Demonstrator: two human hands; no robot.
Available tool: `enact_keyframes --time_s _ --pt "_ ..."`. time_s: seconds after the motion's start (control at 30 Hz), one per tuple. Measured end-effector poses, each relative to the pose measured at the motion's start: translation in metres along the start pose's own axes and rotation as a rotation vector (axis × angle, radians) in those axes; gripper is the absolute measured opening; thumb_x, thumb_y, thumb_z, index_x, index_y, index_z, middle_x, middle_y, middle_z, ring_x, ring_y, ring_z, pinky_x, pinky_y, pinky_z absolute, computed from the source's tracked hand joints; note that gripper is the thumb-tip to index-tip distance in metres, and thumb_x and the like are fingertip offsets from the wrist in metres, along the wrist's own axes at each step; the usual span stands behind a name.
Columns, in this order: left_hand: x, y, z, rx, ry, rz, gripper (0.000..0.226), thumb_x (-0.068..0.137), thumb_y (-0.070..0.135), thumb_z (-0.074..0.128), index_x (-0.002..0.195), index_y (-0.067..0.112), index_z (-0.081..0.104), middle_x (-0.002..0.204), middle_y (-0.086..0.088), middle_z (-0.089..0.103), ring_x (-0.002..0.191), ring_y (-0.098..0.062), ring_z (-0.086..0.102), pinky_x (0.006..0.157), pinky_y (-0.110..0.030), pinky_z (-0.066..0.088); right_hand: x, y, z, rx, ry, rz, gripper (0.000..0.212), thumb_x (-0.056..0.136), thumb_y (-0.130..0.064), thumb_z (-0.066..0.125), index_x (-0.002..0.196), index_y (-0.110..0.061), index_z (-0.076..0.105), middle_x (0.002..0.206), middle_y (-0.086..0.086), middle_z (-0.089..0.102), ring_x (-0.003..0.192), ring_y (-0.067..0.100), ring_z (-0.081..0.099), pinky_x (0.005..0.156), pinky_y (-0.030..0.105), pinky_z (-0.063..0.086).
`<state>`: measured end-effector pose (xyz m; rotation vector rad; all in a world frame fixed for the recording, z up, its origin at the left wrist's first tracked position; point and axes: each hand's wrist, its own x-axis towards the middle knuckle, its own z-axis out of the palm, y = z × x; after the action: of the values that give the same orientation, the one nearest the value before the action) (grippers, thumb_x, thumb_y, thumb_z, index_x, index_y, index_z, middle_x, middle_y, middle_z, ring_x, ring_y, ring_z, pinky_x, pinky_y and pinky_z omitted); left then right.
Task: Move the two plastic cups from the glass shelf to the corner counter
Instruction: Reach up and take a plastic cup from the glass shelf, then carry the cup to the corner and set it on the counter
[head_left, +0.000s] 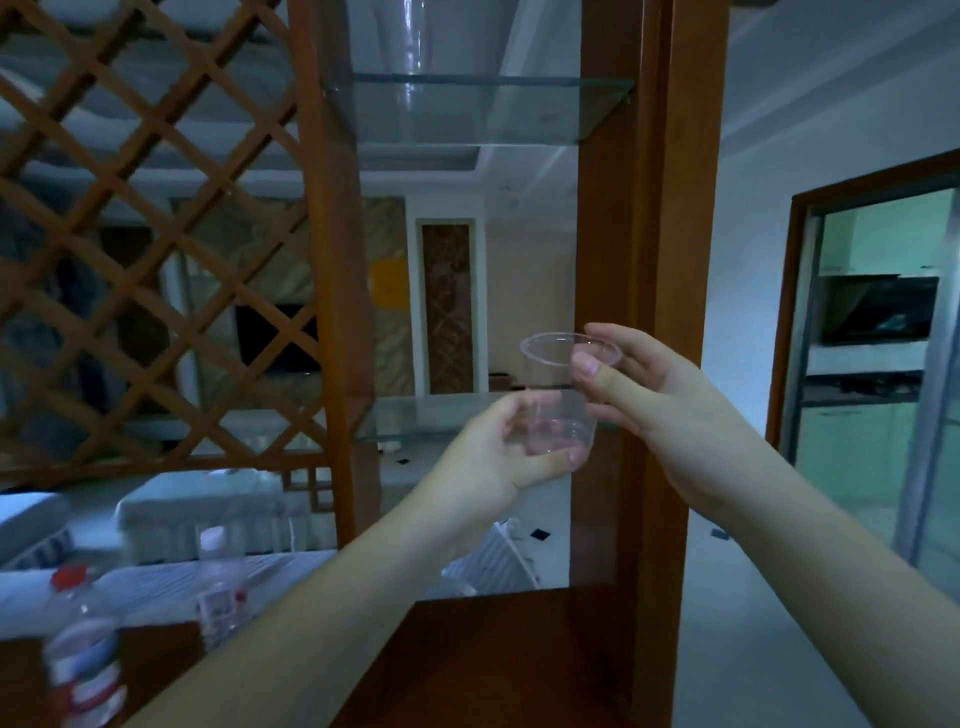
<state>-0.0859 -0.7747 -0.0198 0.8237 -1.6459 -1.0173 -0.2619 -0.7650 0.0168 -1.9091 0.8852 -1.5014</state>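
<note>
From the head camera we see a clear plastic cup (563, 400) held upright in mid-air, just in front of the lower glass shelf (441, 415) and beside the wooden post (649, 260) at 3 o'clock from it. We cannot tell whether it is one cup or two nested together; it looks empty.

Our left hand (498, 452) comes up from 7 o'clock and is curled around the bottom of the cup, fingers behind it and thumb across the front near the base. Our right hand (660, 400) reaches in from 4 o'clock and pinches the rim on its right side, thumb on the near edge and a finger over the far edge, the other fingers loosely bent.

At 12 o'clock from the cup an upper glass shelf (467, 104) carries a tall glass vessel (415, 47), cut off by the top of the picture.

At 7 o'clock, low in the view, two plastic bottles stand on the dark wooden worktop (467, 665): one with a red cap (78, 649) at the far left, blurred, and one with a white cap (221, 587) nearer the middle. What they hold we cannot make out.
</note>
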Motion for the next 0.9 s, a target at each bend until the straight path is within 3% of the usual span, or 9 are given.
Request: enact_keyframes --time_s 0.17,0.27,0.37,0.47,0.57,0.7,0.9 --pt "-0.021 -0.019 0.017 -0.145 0.054 -0.105 0.058 0.074 0.011 0.082 0.125 0.023 0.059 0.124 -0.003 0.066 0.108 -0.014 0.068 0.097 -0.037 0.052 -0.021 0.02 -0.002 0.077 -0.06 0.033 0.062 0.075 -0.053 0.071 0.13 -0.036 0.05 0.115 -0.022 0.064 0.106 -0.005 0.059 0.098 0.035 0.047" --pt "-0.036 -0.027 0.017 -0.238 0.056 -0.174 0.054 0.079 0.006 0.078 0.127 0.021 0.06 0.127 -0.007 0.064 0.108 -0.018 0.069 0.09 -0.03 0.056 -0.031 0.031 0.004 0.114 -0.104 0.065 0.057 0.077 -0.049 0.071 0.129 -0.038 0.05 0.115 -0.025 0.064 0.105 -0.007 0.059 0.098 0.034 0.045" --pt "-0.055 -0.037 0.011 -0.365 0.051 -0.216 0.053 0.083 0.002 0.074 0.132 0.016 0.058 0.132 -0.014 0.061 0.113 -0.026 0.067 0.094 -0.035 0.055 -0.042 0.039 0.013 0.132 -0.154 0.09 0.052 0.079 -0.047 0.07 0.126 -0.043 0.048 0.113 -0.032 0.062 0.104 -0.009 0.058 0.094 0.028 0.045" --pt "-0.075 -0.049 0.005 -0.511 0.038 -0.22 0.049 0.087 0.015 0.072 0.134 0.013 0.058 0.134 -0.015 0.061 0.119 -0.031 0.062 0.092 -0.037 0.055 -0.055 0.045 0.023 0.168 -0.175 0.102 0.057 0.08 -0.045 0.07 0.131 -0.038 0.047 0.117 -0.028 0.062 0.105 -0.008 0.059 0.087 0.02 0.048" --pt "-0.094 -0.06 0.0 -0.607 0.121 -0.261 0.047 0.086 0.033 0.073 0.127 0.013 0.065 0.131 -0.016 0.063 0.118 -0.034 0.063 0.088 -0.035 0.056 -0.067 0.051 0.038 0.208 -0.213 0.123 0.061 0.079 -0.042 0.07 0.134 -0.035 0.045 0.121 -0.022 0.061 0.107 -0.007 0.058 0.086 0.017 0.049" --pt "-0.118 -0.071 -0.014 -0.694 0.214 -0.317 0.053 0.086 0.038 0.073 0.127 0.007 0.063 0.129 -0.021 0.063 0.115 -0.039 0.064 0.087 -0.039 0.057 -0.081 0.052 0.067 0.225 -0.257 0.16 0.06 0.078 -0.041 0.07 0.133 -0.038 0.045 0.121 -0.023 0.06 0.105 -0.009 0.057 0.076 0.007 0.047" --pt "-0.163 -0.074 -0.057 -0.71 0.316 -0.372 0.051 0.087 0.037 0.071 0.124 0.005 0.063 0.129 -0.027 0.059 0.109 -0.038 0.067 0.082 -0.04 0.058 -0.097 0.043 0.131 0.264 -0.299 0.21 0.059 0.077 -0.04 0.069 0.132 -0.037 0.047 0.122 -0.022 0.061 0.11 -0.006 0.056 0.097 0.028 0.042"
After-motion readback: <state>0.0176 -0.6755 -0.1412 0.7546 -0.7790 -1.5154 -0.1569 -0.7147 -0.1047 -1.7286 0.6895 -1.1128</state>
